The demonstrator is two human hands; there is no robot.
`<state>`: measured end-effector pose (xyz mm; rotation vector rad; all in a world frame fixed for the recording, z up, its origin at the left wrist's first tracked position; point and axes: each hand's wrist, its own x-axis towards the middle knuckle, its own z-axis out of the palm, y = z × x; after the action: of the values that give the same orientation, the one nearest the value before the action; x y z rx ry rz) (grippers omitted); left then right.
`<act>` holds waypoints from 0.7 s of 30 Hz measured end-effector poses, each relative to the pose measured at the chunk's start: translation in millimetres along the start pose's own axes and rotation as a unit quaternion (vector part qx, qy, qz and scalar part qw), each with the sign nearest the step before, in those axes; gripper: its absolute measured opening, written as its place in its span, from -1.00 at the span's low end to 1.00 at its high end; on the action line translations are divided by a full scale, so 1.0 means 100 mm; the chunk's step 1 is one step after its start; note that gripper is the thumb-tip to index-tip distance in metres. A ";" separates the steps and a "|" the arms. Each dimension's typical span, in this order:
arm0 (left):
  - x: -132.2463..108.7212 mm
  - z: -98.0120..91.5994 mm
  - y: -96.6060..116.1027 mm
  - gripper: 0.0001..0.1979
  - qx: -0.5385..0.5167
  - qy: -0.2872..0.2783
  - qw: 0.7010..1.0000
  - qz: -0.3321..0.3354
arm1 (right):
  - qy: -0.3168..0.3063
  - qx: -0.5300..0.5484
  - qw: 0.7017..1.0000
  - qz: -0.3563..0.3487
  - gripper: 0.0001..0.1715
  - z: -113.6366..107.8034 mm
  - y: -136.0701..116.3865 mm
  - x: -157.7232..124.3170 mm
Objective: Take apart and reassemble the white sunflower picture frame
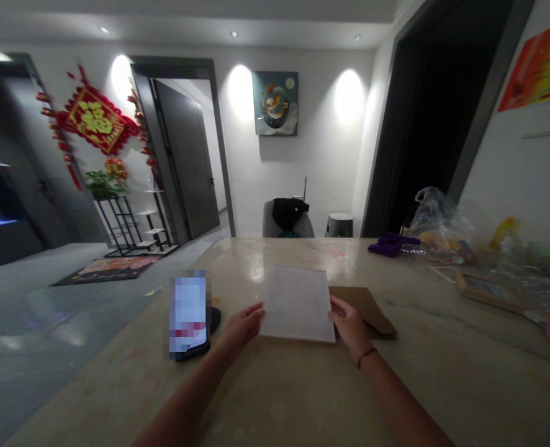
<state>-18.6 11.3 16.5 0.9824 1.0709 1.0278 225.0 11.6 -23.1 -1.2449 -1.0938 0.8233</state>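
Note:
A flat, whitish, nearly square sheet or thin panel (297, 304) is held between my two hands, over the table's middle; whether it is paper or plastic I cannot tell. My left hand (247, 323) pinches its left edge, fingers closed. On the opposite edge my right hand (347, 315) grips it, thumb and fingers closed around the side. A dark red cord bracelet circles my right wrist. Behind the right hand lies a brown cardboard piece (368, 310), partly covered by that hand.
Left of my hands a phone (190, 313) leans on a dark stand, its screen blurred. The pale marble-like table (284, 397) carries a purple cloth (391, 244), a clear plastic bag (442, 226) and a wooden frame (486, 292) on the right. A chair (270, 220) stands beyond the far edge.

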 end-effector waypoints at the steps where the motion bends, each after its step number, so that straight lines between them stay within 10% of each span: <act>1: -0.01 0.01 0.00 -0.64 -0.025 -0.034 0.999 -0.009 | 0.004 0.002 1.000 0.000 -0.48 -0.01 -0.02 0.00; 4: -0.04 0.03 -0.01 -0.72 -0.055 -0.086 0.994 -0.031 | 0.014 -0.007 1.000 -0.002 -0.50 -0.01 -0.04 -0.01; 11: 0.00 -0.04 -0.06 -0.78 0.075 -0.013 0.994 -0.073 | 0.002 -0.130 0.991 -0.042 -0.51 0.04 0.08 -0.01; 21: 0.01 -0.06 -0.05 -0.79 0.096 -0.018 0.990 -0.097 | -0.057 -0.392 0.900 -0.180 -0.60 0.18 -0.06 -0.24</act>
<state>-23.8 11.7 10.8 1.0244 1.2264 0.7546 200.0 -5.7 -22.4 -1.5774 -1.7864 0.1458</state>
